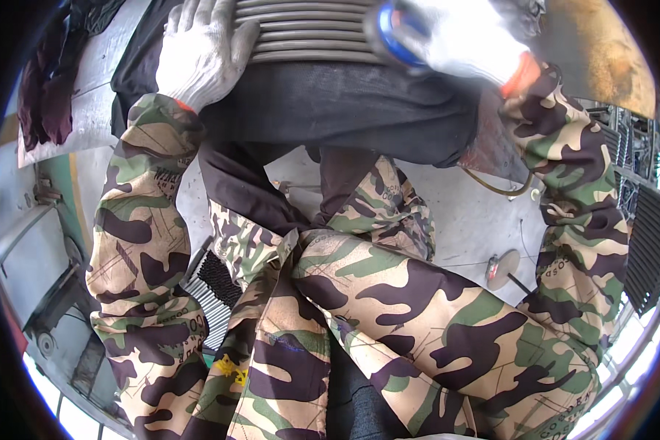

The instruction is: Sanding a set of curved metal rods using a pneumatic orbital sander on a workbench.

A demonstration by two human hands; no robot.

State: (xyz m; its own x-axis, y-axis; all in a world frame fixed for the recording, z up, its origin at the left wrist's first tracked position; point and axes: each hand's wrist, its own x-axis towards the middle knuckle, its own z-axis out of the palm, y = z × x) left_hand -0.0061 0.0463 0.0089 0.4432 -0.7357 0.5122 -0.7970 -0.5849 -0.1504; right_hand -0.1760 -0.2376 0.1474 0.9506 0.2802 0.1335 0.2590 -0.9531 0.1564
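Head view, looking down. Grey ribbed piece at the top middle, cut off by the upper edge of the picture; ribs lie side by side, running left to right across the front of the body. Black cloth spread along the near side of it and hanging toward the lap

Left hand, in a white glove: open, palm down, fingers pointing away from the body, thumb out to the right over the left part of the visible ribs

Right hand, also gloved: closed around a blue round-edged object, set at the right part of the ribs. Blur and glare here; the object's kind, and whether it presses on the ribs, cannot be told

Key relation: ribbed piece lies between the hands, to the right of the left hand and to the left of the right one; rib axis follows the line from hand to hand. Left is nearer, its thumb over the ribs; right meets them only by way of the blue object

Around: grey bench at far left, dark garment on it; brown board beyond the right hand
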